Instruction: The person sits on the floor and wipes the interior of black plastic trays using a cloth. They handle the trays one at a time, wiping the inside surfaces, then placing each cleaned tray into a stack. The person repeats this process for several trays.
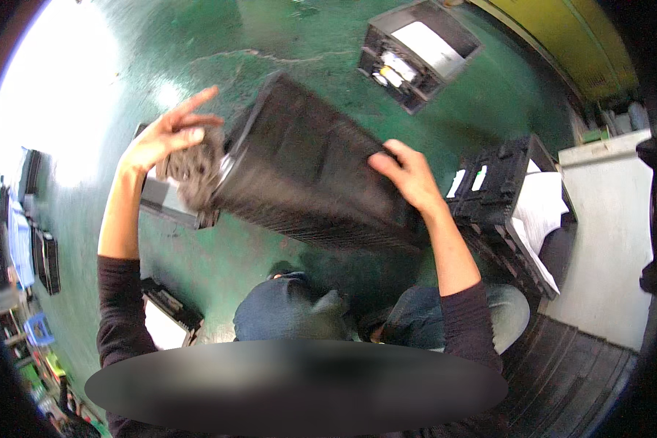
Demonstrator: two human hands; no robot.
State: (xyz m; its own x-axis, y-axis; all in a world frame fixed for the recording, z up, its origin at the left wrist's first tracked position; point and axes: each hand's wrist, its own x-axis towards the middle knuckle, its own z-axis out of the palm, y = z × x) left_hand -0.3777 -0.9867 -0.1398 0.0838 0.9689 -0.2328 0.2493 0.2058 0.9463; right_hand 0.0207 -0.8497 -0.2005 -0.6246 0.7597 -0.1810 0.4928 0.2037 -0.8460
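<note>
A black plastic crate (306, 157) is tilted above the green floor in front of me, somewhat blurred by motion. My right hand (412, 179) grips its right end, with the thumb pressed against the near wall. At the crate's left end my left hand (164, 139) holds a crumpled grey-brown rag (196, 175). Some of that hand's fingers stretch out past the cloth, and the rag hangs below them beside the crate's edge. Whether the rag touches the crate is hard to see.
A grey crate (456, 69) with white sheets stands at far right. Closer on the right, a black crate (496, 179) holds white sheets (540, 208) beside a white cabinet (606, 233). Another bin (164, 201) sits behind the rag. A small black box (171, 310) stands near my left forearm.
</note>
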